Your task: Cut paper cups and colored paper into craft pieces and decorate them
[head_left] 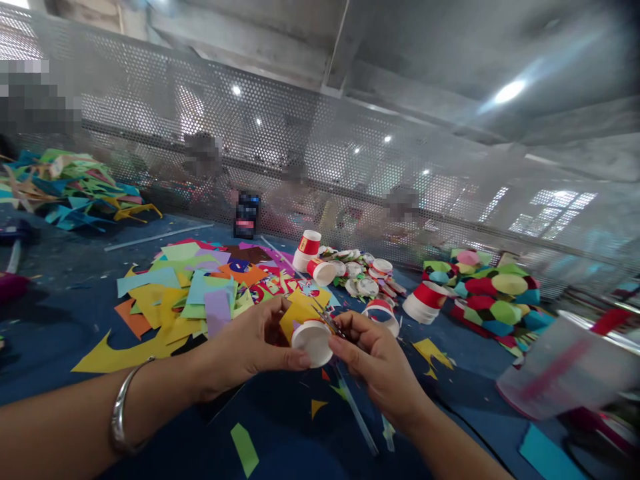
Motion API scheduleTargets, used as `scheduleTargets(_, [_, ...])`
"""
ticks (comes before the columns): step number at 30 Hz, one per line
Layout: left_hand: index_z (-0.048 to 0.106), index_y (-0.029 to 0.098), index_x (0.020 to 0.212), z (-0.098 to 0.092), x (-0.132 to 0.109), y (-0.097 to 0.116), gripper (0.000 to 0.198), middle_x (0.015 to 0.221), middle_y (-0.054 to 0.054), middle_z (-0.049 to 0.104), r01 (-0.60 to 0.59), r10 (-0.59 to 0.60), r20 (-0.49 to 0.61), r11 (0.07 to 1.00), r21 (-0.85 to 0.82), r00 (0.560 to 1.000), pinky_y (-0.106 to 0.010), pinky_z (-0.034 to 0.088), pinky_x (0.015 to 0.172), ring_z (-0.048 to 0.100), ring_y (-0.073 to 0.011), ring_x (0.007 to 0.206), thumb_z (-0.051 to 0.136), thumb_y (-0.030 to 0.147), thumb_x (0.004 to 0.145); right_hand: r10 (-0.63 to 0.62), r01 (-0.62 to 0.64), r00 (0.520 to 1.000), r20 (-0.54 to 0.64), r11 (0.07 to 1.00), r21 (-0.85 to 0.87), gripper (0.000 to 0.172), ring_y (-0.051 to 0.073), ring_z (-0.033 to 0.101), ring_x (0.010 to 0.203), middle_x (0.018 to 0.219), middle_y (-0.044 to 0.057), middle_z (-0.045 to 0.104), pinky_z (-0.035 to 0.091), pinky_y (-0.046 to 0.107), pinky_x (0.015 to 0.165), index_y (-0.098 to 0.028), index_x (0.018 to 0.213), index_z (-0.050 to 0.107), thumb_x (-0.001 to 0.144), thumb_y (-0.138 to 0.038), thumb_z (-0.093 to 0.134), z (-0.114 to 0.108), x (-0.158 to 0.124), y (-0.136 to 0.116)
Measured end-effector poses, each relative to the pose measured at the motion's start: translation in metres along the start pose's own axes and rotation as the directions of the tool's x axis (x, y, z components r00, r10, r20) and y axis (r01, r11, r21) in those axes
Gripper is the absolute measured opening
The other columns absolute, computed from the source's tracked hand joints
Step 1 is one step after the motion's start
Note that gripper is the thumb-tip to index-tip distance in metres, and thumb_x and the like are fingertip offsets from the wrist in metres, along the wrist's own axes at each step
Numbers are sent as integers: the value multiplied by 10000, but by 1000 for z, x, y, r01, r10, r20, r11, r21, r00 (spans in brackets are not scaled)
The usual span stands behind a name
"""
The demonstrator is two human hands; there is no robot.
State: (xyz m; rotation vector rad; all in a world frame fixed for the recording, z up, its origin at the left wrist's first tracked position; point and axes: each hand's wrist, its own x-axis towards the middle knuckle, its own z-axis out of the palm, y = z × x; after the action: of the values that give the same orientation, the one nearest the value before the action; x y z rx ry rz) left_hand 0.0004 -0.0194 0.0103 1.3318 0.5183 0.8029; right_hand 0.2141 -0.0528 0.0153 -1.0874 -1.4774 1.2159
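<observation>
My left hand (pixel 247 347) grips a small white paper cup (pixel 313 342) wrapped in yellow paper (pixel 295 315), its bottom turned toward me. My right hand (pixel 377 360) is closed on a pair of small scissors (pixel 331 323) whose blades touch the cup's upper edge. A silver bangle (pixel 120 410) circles my left wrist. Both hands hover above a dark blue table (pixel 280 413).
Coloured paper scraps (pixel 190 293) lie spread at the left. Red-and-white paper cups (pixel 307 250) and round lids (pixel 360 277) sit behind my hands. Paper-covered cups (pixel 487 297) pile at the right. A clear plastic cup (pixel 570 367) stands near right. A perforated metal screen (pixel 320 167) backs the table.
</observation>
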Motion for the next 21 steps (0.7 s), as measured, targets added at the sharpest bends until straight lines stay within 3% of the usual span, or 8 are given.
scheduleTargets(2, [598, 181, 1046, -2, -1, 2, 465, 1028, -42, 699, 36, -37, 33, 999, 11, 999, -303, 463, 860, 646, -180, 945, 854, 260, 666, -2, 2, 1000, -18, 1000, 4, 295, 51, 255, 465, 639, -67, 470, 203, 208, 418, -191, 887, 604, 797, -421, 765, -1, 0, 0])
scheduleTargets(6, [663, 188, 1008, -8, -2, 5, 377, 1049, -55, 718, 52, -50, -17, 994, 100, 999, -326, 450, 890, 647, -203, 984, 831, 309, 693, 13, -12, 1000, -22, 1000, 22, 318, 41, 169, 449, 611, -81, 420, 123, 214, 408, -186, 914, 597, 815, -449, 746, -3, -1, -3])
scheduleTargets(13, [666, 177, 907, -21, 0, 6, 317, 846, -30, 687, 11, 28, -101, 929, 369, 995, -281, 422, 684, 608, -177, 797, 767, 420, 731, 5, -4, 999, -35, 999, 34, 372, 41, 161, 445, 567, -102, 332, 87, 223, 415, -173, 889, 569, 851, -524, 686, -5, -1, -6])
scheduleTargets(16, [639, 167, 819, -24, 1, 7, 306, 718, 15, 603, 7, 35, -85, 891, 453, 996, -257, 359, 615, 527, -128, 676, 740, 450, 760, 19, -19, 1000, 21, 1000, 13, 364, 45, 171, 455, 569, -100, 319, 81, 227, 420, -166, 905, 578, 876, -519, 664, -6, -1, -7])
scheduleTargets(21, [622, 169, 795, -23, 0, 11, 289, 692, 31, 554, -32, 54, -34, 885, 465, 998, -245, 329, 596, 478, -111, 650, 703, 447, 800, 59, -58, 996, 61, 998, -19, 354, 49, 155, 452, 581, -106, 288, 100, 227, 413, -173, 938, 582, 884, -515, 655, -4, -4, -10])
